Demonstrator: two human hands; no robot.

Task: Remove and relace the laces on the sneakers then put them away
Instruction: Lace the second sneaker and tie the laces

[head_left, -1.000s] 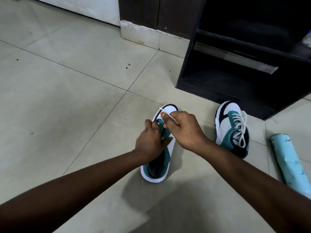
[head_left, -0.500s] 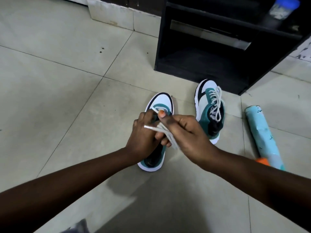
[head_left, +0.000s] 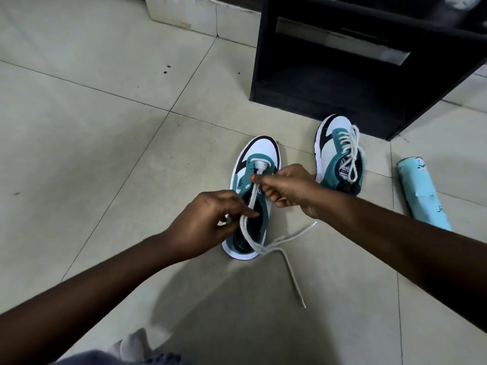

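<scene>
1. The near sneaker point(head_left: 251, 196) is seen flat on the tiled floor point(head_left: 79, 127), toe pointing away, with a white lace point(head_left: 266, 241) threaded only through the eyelets nearest the toe.
2. The lace is pinched between the fingers of the right hand point(head_left: 287, 188) just behind those eyelets; the fingers of the left hand point(head_left: 208, 225) are curled and pinch the same lace lower down, over the shoe's opening.
3. Both free ends are trailed on the floor beside the heel, one toward the right forearm and one toward the viewer.
4. The step in hand is judged to be early relacing of this sneaker. It would be done well if the two ends were evened first, then each tip fed singly through the next eyelet while the shoe is steadied.
5. The lace should be kept flat and untwisted, and slack drawn out row by row.
6. The second sneaker point(head_left: 340, 154) is seen fully laced, just before the black shelf unit point(head_left: 329, 96).
</scene>
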